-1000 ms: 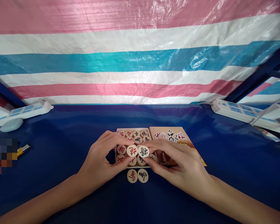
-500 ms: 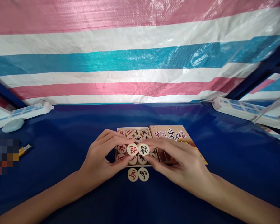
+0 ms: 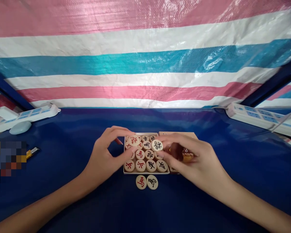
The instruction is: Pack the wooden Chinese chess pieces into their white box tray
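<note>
My left hand [image 3: 111,149] pinches a red-marked Chinese chess piece [image 3: 134,140] by its edges, above the left part of an open box [image 3: 146,173]. Over the right part, my right hand [image 3: 196,158] grips a black-marked Chinese chess piece [image 3: 156,145] between thumb and fingers. Rows of round wooden pieces, red-marked on the left and black-marked on the right, fill the box. In front of it, a red-marked piece [image 3: 141,182] and a black-marked piece [image 3: 152,182] lie side by side on the table. Behind my right hand is the printed box lid [image 3: 177,133], partly covered.
White power strips stand at the left [image 3: 47,111] and right [image 3: 242,111] on the blue table [image 3: 99,210]. A pale rounded object [image 3: 20,127] and a yellow cutter [image 3: 32,152] lie at the left. A striped plastic sheet [image 3: 140,61] hangs behind.
My hands have moved apart and slightly farther back, each with its piece. The two held pieces were side by side and are now separated; more pieces in the box show.
</note>
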The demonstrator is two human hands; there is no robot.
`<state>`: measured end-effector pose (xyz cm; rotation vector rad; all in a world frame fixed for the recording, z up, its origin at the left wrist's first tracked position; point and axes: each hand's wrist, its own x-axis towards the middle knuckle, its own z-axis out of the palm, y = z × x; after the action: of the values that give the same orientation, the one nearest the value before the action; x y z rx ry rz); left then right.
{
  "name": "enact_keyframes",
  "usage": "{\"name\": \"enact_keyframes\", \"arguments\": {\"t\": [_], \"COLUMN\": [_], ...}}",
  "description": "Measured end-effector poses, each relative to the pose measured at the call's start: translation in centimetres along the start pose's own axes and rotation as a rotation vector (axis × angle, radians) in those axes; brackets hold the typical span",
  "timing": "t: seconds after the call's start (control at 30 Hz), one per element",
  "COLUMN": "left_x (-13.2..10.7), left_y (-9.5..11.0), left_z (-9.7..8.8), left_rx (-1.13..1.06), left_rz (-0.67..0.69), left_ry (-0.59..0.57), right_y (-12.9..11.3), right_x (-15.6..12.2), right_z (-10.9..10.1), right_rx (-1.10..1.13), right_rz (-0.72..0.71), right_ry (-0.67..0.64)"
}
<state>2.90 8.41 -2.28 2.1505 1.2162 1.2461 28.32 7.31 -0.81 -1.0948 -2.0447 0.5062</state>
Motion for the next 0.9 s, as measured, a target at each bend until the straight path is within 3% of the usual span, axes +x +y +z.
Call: {"name": "enact_keyframes", "arguments": {"t": [0.1, 0.23, 0.5, 0.73, 0.9], "left_x": [1.1, 2.0, 1.8, 1.5, 1.5], "left_y": [-1.3, -2.8, -3.5, -3.1, -2.8], "left_z": [-0.3, -0.2, 0.4, 0.1, 0.1], "left_rx": [0.012, 0.150, 0.223, 0.241, 0.307], "left_rz": [-0.058, -0.053, -0.107, -0.072, 0.006], "left_ry": [0.012, -0.035, -0.099, -0.093, -0.067], "right_y": [0.9, 2.0, 2.9, 2.8, 2.5], "right_x": [1.1, 2.1, 2.9, 2.3, 1.9], "right_z": [-0.8, -0.9, -0.2, -0.4, -0.4], "right_rx": [-0.072, -0.180, -0.321, -0.276, -0.346], "right_rz": [0.031, 0.080, 0.121, 0.061, -0.061], "right_ry": [0.025, -0.035, -0.124, -0.112, -0.095]}}
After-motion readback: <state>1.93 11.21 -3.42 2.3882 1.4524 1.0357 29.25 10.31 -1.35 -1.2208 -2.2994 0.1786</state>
